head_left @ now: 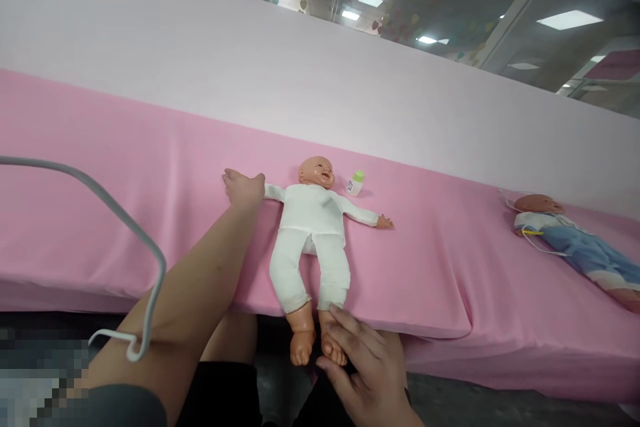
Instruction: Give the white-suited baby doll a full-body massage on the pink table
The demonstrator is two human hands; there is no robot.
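A bald baby doll (314,213) in white fabric lies face up, its arms spread and its bare feet past the bed's front edge. My left hand (245,190) is closed over the doll's hand at the end of its left-side sleeve, hiding it. At the feet, my right hand (367,360) curves around the foot on the right, fingers above and thumb by the toes. A small bottle with a green cap (355,183) stands beside the doll's head.
Pink cloth (425,247) covers the long surface, against a white wall (300,87) with glass above. A second doll in blue trousers (580,243), with thin tubing, lies far right. A grey cable (120,213) hangs across the left side.
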